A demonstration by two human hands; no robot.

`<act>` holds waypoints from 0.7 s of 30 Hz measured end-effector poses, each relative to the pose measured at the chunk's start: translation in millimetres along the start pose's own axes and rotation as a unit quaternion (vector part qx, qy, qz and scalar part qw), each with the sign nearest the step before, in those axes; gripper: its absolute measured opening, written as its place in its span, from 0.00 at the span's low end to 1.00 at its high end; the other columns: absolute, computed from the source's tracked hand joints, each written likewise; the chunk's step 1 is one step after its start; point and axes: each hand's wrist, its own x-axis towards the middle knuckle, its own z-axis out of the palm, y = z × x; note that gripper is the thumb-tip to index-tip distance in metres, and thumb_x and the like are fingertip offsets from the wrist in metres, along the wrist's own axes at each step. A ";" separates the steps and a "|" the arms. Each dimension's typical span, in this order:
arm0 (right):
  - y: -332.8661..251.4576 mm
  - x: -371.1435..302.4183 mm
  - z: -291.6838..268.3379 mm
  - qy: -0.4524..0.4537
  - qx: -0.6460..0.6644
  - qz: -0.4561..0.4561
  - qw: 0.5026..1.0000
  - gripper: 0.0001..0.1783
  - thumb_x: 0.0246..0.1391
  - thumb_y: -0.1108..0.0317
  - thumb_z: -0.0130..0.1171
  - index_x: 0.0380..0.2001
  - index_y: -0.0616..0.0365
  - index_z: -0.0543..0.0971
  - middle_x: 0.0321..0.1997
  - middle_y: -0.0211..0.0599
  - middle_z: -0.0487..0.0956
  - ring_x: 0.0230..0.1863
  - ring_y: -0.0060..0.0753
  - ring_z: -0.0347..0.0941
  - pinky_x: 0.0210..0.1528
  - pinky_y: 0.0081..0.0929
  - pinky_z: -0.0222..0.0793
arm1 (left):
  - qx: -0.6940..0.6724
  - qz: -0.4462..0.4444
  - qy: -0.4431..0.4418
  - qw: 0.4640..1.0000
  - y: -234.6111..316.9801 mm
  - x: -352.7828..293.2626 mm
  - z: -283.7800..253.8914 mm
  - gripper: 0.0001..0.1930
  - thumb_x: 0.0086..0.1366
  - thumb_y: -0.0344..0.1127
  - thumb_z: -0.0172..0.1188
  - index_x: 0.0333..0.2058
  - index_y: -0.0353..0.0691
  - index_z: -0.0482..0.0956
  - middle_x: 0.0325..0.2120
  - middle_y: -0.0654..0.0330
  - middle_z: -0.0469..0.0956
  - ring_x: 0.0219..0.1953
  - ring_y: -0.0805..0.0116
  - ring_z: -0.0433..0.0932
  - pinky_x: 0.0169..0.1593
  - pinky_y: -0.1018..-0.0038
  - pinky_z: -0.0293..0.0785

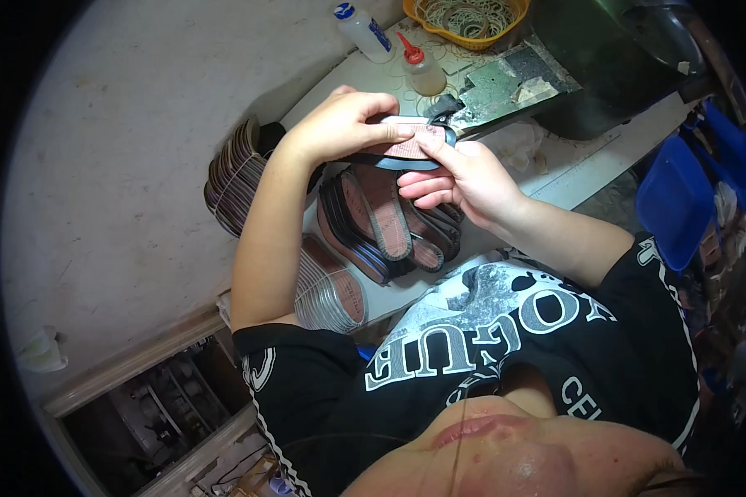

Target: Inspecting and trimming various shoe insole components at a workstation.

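My left hand [340, 126] grips a pink-faced shoe insole [402, 147] with a dark edging along its rim, its thumb lying across the top. At the insole's right end, my right hand [472, 178] presses its thumb on the pink face; its lower fingers curl below the near edge. A crumpled black piece [444, 109] sits at the far right end, beside the machine's plate; whether it is joined to the insole I cannot tell. Just below both hands lies a pile of dark-edged insoles [365, 219], some pink side up.
A bundle of tied insoles [239, 178] leans at the wall, another pale-edged stack [331, 286] lies nearer. Beyond the hands stand a red-capped squeeze bottle [423, 70], a blue-capped bottle [365, 33] and a yellow basket [472, 37] of bands. A dark green machine [613, 74] and blue tray [675, 199] are right.
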 end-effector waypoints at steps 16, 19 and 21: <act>-5.1 8.2 -18.4 -0.018 -0.055 -0.043 0.997 0.22 0.58 0.53 0.55 0.37 0.67 0.77 0.33 0.43 0.81 0.30 0.29 0.81 0.30 0.18 0.78 | -0.197 -0.177 -0.008 0.964 25.4 -24.1 28.4 0.22 0.64 0.50 0.54 0.27 0.32 0.76 0.19 0.59 0.75 0.23 0.74 0.71 0.28 0.73 0.69; -9.0 9.0 -19.8 -0.005 -0.064 -0.023 0.998 0.20 0.58 0.55 0.55 0.37 0.64 0.78 0.32 0.39 0.81 0.29 0.27 0.80 0.30 0.18 0.77 | -0.306 -0.211 -0.038 0.928 14.4 -21.8 35.6 0.20 0.64 0.50 0.56 0.25 0.38 0.76 0.20 0.68 0.73 0.23 0.82 0.68 0.27 0.81 0.65; -11.8 9.1 -18.0 -0.005 -0.075 -0.013 0.997 0.19 0.57 0.55 0.55 0.38 0.63 0.78 0.32 0.39 0.81 0.29 0.27 0.80 0.31 0.18 0.77 | -0.319 -0.200 -0.018 0.926 13.1 -23.3 40.3 0.20 0.63 0.51 0.57 0.24 0.38 0.76 0.19 0.67 0.74 0.21 0.81 0.69 0.25 0.82 0.65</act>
